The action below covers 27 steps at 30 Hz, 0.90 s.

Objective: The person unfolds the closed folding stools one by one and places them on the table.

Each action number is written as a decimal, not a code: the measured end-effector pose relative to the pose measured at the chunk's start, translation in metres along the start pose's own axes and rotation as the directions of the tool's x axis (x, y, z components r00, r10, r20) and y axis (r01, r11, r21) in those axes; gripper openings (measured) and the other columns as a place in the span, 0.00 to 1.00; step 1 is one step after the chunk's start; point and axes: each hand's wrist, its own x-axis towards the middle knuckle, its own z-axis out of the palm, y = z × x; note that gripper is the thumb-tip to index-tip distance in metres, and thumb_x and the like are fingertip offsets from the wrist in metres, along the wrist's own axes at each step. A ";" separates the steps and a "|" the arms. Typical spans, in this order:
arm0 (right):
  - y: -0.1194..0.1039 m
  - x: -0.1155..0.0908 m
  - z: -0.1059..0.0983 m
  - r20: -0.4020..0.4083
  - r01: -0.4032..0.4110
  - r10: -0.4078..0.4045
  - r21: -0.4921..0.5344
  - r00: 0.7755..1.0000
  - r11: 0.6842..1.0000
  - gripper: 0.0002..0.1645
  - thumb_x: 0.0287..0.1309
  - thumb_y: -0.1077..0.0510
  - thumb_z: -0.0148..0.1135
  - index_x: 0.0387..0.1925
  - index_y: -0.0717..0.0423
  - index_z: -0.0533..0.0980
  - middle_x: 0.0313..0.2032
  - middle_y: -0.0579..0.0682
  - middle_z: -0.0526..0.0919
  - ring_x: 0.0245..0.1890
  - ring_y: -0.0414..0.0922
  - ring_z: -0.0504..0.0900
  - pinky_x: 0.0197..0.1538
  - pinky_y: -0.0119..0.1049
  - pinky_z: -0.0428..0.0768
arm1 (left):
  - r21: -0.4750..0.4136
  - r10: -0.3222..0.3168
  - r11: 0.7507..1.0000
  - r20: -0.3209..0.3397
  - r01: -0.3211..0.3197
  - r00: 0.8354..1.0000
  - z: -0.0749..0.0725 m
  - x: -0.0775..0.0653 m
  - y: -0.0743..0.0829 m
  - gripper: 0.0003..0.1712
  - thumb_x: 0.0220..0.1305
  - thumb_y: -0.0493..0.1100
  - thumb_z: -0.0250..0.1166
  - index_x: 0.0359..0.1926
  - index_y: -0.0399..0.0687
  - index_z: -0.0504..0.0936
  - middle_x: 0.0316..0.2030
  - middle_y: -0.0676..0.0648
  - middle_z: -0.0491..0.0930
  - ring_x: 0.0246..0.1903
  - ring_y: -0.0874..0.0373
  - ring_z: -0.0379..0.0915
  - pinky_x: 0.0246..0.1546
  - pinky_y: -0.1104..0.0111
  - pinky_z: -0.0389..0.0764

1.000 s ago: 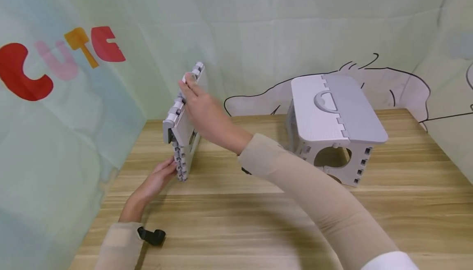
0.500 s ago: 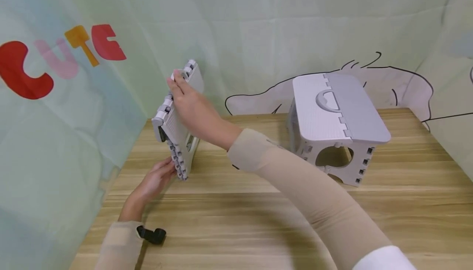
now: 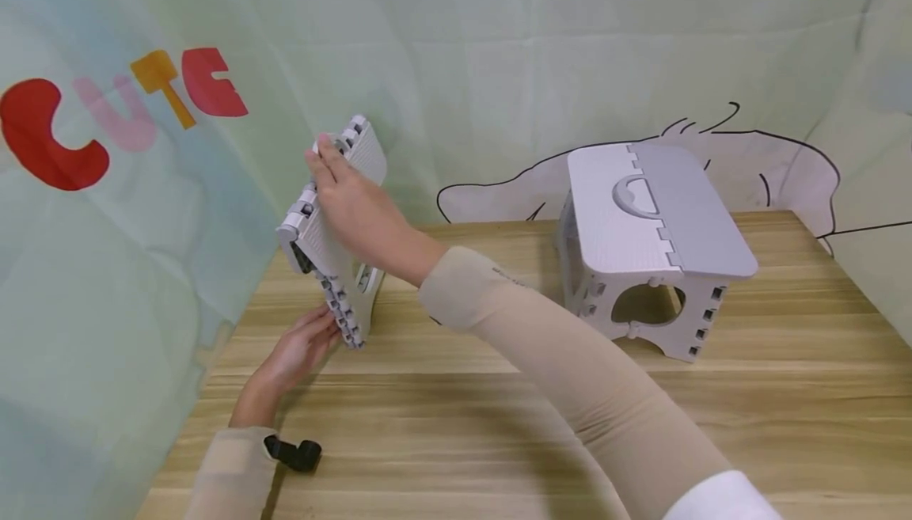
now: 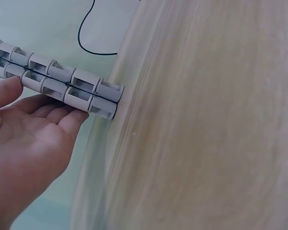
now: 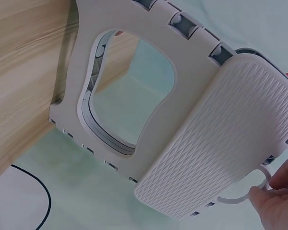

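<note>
A grey-and-white folding stool (image 3: 356, 255), folded nearly flat, stands on edge on the table's left side with its top leaning left. My right hand (image 3: 359, 207) is at its upper edge; in the right wrist view that hand's fingertips (image 5: 278, 184) pinch the thin carry handle (image 5: 235, 199). Below, my left hand (image 3: 302, 346) rests low against the stool's left side. The left wrist view shows this palm turned up and fingers (image 4: 48, 108) along the hinged side edge (image 4: 62, 79), partly hidden behind it. The stool's textured top half (image 5: 225, 139) hangs over its leg panel (image 5: 182, 96).
A second folding stool (image 3: 651, 211) stands unfolded on the right of the wooden table (image 3: 442, 417), its handle slot on top. A printed cloth (image 3: 484, 108) hangs behind the table and along its left side. A black wrist-camera mount (image 3: 295, 454) sits on the left wrist.
My right hand has moved left, tilting the folded stool's top further left; its lower end stays in place. The left hand has barely moved.
</note>
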 end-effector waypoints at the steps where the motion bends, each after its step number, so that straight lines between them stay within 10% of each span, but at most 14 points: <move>1: -0.001 0.001 0.000 -0.002 0.000 0.000 -0.002 1.000 1.000 0.30 0.78 0.65 0.37 0.76 0.64 0.49 0.77 0.60 0.47 0.75 0.46 0.51 0.59 0.22 0.72 | -0.007 0.000 1.000 0.001 0.000 1.000 0.000 0.000 0.000 0.36 0.83 0.44 0.35 0.73 0.22 0.30 0.74 0.26 0.32 0.72 0.36 0.26 0.73 0.64 0.49; 27: -0.006 0.008 0.004 0.018 0.060 -0.059 -0.079 0.998 0.995 0.32 0.77 0.68 0.37 0.77 0.62 0.47 0.77 0.60 0.43 0.76 0.47 0.49 0.59 0.23 0.72 | -0.045 -0.004 0.999 0.010 0.004 1.000 -0.003 -0.003 -0.002 0.36 0.83 0.45 0.34 0.73 0.24 0.30 0.75 0.28 0.32 0.72 0.37 0.27 0.72 0.67 0.53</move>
